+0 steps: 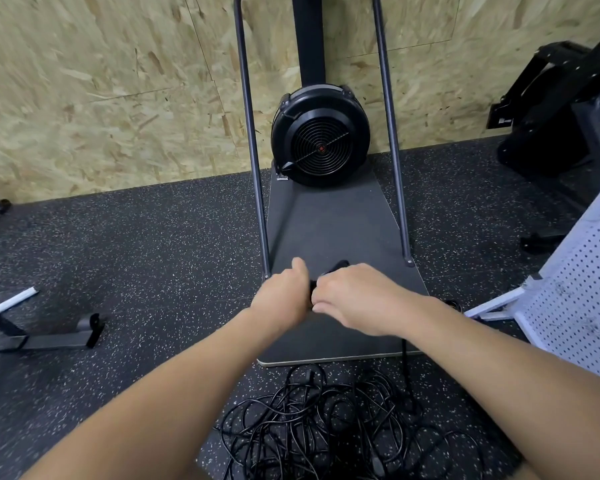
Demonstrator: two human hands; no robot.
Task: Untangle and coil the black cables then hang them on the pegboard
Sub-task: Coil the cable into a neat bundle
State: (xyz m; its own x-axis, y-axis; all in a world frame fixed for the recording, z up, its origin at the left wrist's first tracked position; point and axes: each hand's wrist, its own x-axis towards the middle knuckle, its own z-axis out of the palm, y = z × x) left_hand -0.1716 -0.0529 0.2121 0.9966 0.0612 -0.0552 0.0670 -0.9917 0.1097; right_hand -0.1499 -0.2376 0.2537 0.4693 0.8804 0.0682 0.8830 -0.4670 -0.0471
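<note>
Speckled black rubber flooring [136, 237] ran under everything I watched. Nearest me, a tangle of black cables [326, 420] lay heaped on that floor, just short of the dark platform [333, 230]. One cable [405, 362] rose from the heap up toward my hands. Above the platform's near end, my left hand [283, 296] and right hand [355, 299] were almost touching, both with fingers curled around a black cable end [333, 268] that poked out between them. Further back a round black fan housing [321, 136] stood against the chipboard wall [101, 81]. Off right, I saw the white pegboard [579, 289], well apart from the cables.
</note>
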